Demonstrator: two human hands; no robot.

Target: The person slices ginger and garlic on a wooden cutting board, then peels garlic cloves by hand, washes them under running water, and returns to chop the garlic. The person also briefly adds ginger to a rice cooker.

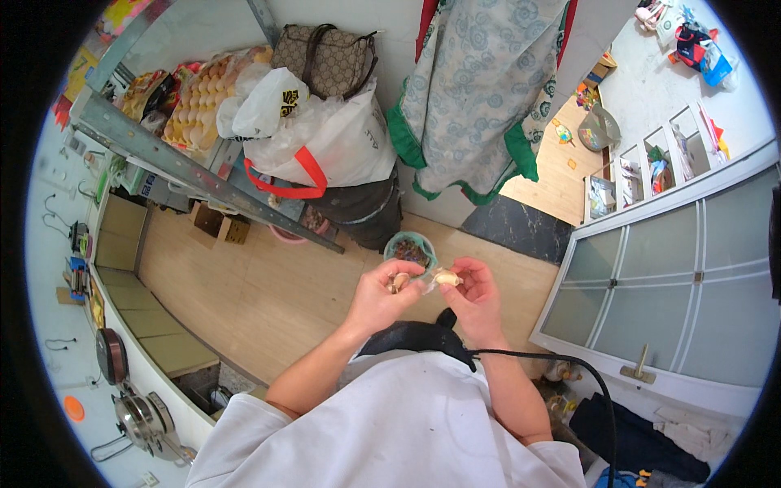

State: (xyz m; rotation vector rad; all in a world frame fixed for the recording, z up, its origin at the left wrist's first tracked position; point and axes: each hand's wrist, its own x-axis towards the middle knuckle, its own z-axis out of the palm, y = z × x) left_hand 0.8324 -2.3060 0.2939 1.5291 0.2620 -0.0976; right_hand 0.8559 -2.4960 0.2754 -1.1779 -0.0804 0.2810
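Note:
My left hand holds unpeeled garlic cloves in its curled palm, while its thumb and forefinger reach toward the other hand. Between the thumb and fingers of my right hand is a pale, partly peeled garlic clove. A thin scrap of papery skin shows between the two hands. Beneath them on the floor stands a small bin with a green liner, holding dark scraps. The hands partly cover its near rim.
A metal shelf at upper left bears egg trays. Beside it, a white bag rests on a dark barrel. An apron hangs ahead. A glazed door stands at right; a counter runs along the left.

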